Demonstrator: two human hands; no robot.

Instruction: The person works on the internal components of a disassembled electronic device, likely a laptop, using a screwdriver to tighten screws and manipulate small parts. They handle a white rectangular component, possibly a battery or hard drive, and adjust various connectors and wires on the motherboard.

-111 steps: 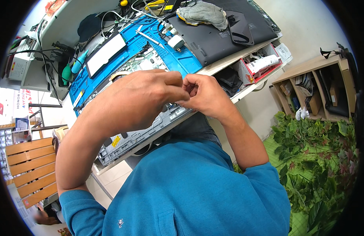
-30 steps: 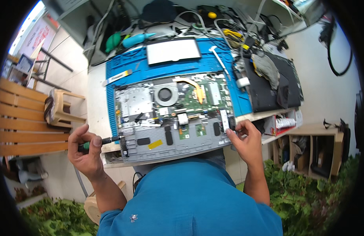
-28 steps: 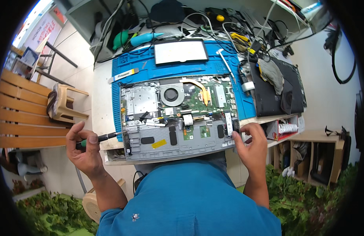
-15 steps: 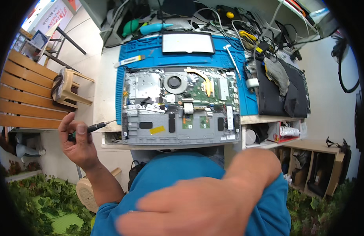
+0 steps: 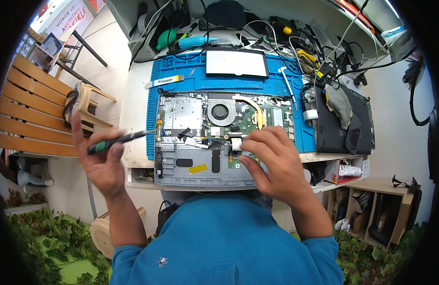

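Note:
An opened laptop base (image 5: 200, 178) lies in front of me, its fan (image 5: 220, 113), green circuit board (image 5: 245, 107) and yellowish heat pipe (image 5: 260, 116) exposed. Left of it, my left hand (image 5: 103, 164) is closed around a screwdriver (image 5: 129, 137) with a black and green handle; its shaft points right, toward the laptop's left edge. My right hand (image 5: 279, 164) hovers over the laptop's right half. Its thumb and forefinger are apart, close to a white flat cable piece (image 5: 236, 143); contact with it cannot be told. That hand hides the laptop's lower right part.
Under the laptop is a blue work mat (image 5: 196, 73), bearing a white tray (image 5: 236, 63) and a pry tool (image 5: 165, 81). Another dark laptop part (image 5: 333, 128), with a grey cloth (image 5: 339, 105), lies right. Tangled cables (image 5: 319, 61) and a blue air blower (image 5: 196, 42) crowd the back.
My right hand has moved from in front of my chest up and forward over the laptop. My left hand, still with the screwdriver, has shifted slightly right. The whole view has shifted a little.

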